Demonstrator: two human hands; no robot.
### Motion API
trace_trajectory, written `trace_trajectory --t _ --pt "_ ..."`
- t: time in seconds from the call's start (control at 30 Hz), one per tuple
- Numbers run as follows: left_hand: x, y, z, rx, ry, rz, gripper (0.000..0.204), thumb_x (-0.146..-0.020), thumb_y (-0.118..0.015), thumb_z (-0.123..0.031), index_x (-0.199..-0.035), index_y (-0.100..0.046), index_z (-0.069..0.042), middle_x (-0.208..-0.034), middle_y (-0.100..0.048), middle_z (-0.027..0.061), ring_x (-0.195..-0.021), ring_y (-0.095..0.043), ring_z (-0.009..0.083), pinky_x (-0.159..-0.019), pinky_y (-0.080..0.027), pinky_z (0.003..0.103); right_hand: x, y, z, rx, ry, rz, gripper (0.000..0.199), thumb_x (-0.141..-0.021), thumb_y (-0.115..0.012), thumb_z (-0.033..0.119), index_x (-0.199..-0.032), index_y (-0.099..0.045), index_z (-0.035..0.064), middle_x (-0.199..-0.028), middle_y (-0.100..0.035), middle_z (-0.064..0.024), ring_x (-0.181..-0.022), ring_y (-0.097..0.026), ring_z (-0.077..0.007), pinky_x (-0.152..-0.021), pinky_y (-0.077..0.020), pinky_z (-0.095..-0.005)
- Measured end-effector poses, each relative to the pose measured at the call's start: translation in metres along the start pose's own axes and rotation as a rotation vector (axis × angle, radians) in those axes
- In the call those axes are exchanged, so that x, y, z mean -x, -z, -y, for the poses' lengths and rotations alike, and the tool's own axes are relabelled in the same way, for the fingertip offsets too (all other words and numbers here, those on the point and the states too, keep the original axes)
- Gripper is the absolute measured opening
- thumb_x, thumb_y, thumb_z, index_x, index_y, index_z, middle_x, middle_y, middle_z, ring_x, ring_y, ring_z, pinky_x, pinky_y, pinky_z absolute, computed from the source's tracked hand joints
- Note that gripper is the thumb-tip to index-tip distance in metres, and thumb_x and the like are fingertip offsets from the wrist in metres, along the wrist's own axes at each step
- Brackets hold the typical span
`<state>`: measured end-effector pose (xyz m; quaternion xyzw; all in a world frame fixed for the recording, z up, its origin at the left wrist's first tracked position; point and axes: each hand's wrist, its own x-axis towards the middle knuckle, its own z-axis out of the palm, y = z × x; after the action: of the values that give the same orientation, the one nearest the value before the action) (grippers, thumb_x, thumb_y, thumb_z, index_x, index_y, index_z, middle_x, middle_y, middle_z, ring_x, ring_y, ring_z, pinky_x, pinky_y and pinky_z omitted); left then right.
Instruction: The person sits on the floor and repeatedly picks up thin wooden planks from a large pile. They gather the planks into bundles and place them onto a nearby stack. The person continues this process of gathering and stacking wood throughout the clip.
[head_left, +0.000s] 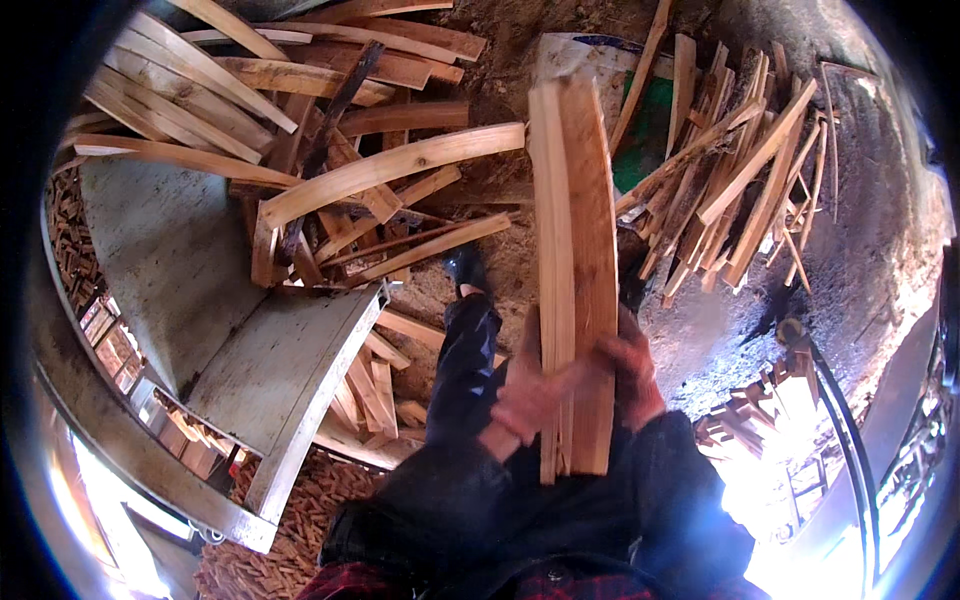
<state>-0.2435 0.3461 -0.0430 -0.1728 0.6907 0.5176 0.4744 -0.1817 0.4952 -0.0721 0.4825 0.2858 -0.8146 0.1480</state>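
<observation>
A bundle of long flat wooden slats (575, 230) stands upright in front of me, reaching from my lap up toward the top of the view. My left hand (530, 390) wraps the bundle's near side low down. My right hand (630, 370) grips its other side at about the same height. Both arms wear dark sleeves. My dark-trousered leg and boot (466, 330) stretch forward just left of the bundle.
A heap of loose wooden planks (330, 150) lies at upper left over a grey metal table (200, 290). Thin wood strips (735, 190) pile at upper right on dirt ground. Small wood pieces (365, 395) lie under the table edge. A dark hose (845, 420) curves at right.
</observation>
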Motion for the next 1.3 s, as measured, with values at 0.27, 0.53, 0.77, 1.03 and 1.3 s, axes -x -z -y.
trace_trajectory --t 0.27,0.53,0.77,1.03,1.3 --pt "-0.247 0.025 0.015 -0.306 -0.054 0.099 0.084 -0.076 -0.078 -0.029 -0.143 -0.035 -0.002 -0.132 -0.056 0.0184 -0.119 -0.056 0.0313 -0.103 -0.044 0.039 -0.213 0.051 0.002 0.936 0.359 0.187 0.044 -0.094 -0.057 0.018 -0.136 -0.048 0.0048 -0.118 -0.061 -0.0178 -0.111 -0.059 -0.0291 -0.091 -0.0496 -0.0368" --pt "-0.304 0.207 0.022 -1.786 -0.418 -0.478 0.102 -0.079 -0.063 -0.062 -0.15 -0.023 -0.003 -0.148 -0.038 0.0227 -0.136 -0.037 0.0403 -0.113 -0.028 0.051 -0.173 0.054 -0.061 0.901 -0.002 -0.203 0.042 -0.09 -0.063 0.033 -0.121 -0.061 0.0046 -0.113 -0.064 -0.0098 -0.094 -0.06 -0.0177 -0.084 -0.0479 -0.0305" --pt "-0.291 0.219 -0.035 -1.935 -0.037 -0.263 0.068 -0.074 -0.076 -0.024 -0.133 -0.046 -0.01 -0.127 -0.05 0.0199 -0.12 -0.051 0.0415 -0.098 -0.046 0.049 -0.062 0.055 -0.114 0.563 -0.194 -0.1 0.049 -0.089 -0.066 0.03 -0.128 -0.058 0.0016 -0.115 -0.065 -0.0089 -0.098 -0.061 -0.0148 -0.085 -0.0484 -0.0275" --pt "-0.162 0.207 -0.063 -1.144 -0.125 -0.339 0.065 -0.07 -0.078 -0.037 -0.12 -0.057 0.0 -0.114 -0.062 0.0235 -0.109 -0.059 0.039 -0.096 -0.046 0.043 -0.073 0.051 -0.082 0.319 -0.211 -0.106 0.043 -0.093 -0.062 0.023 -0.129 -0.057 0.0005 -0.109 -0.064 -0.0042 -0.095 -0.059 -0.0137 -0.085 -0.0478 -0.0285" --pt "-0.27 0.138 0.04 -0.792 -0.236 -0.186 0.084 -0.074 -0.072 -0.058 -0.135 -0.052 -0.004 -0.13 -0.056 0.0248 -0.124 -0.052 0.0382 -0.107 -0.04 0.038 -0.078 0.055 -0.074 0.256 -0.242 -0.077 0.05 -0.091 -0.066 0.024 -0.132 -0.053 -0.001 -0.118 -0.063 -0.0073 -0.101 -0.058 -0.0163 -0.088 -0.0468 -0.0285"
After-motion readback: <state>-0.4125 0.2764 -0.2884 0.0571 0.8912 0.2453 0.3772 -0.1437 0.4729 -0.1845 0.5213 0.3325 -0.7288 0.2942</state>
